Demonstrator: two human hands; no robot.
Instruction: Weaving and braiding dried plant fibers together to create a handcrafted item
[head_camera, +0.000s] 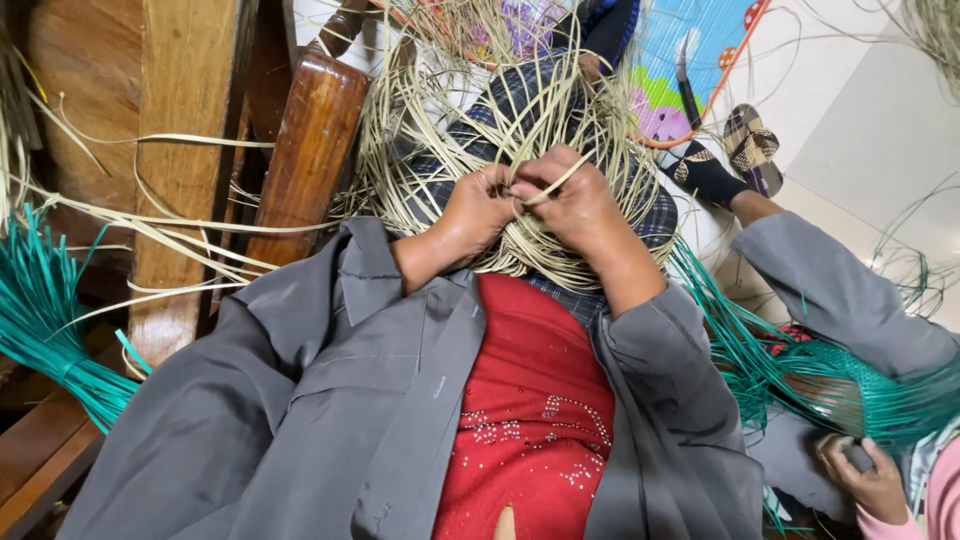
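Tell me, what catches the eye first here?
Probably the big tangle of pale straw strips at top centre, where the left hand and right hand pinch strands together. Next, the bright green strips: one bundle at far left, another at right beside a second person's hand.

Pale straw-coloured reed strips (520, 130), teal green strips (50, 320), a grey jacket (330, 400) over a red beaded top (530, 400), dark blue plaid cloth (520, 95), and brown wood (310, 150).

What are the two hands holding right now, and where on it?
Both the left hand and right hand pinch pale straw strands at the middle of the tangled straw weave on the lap.
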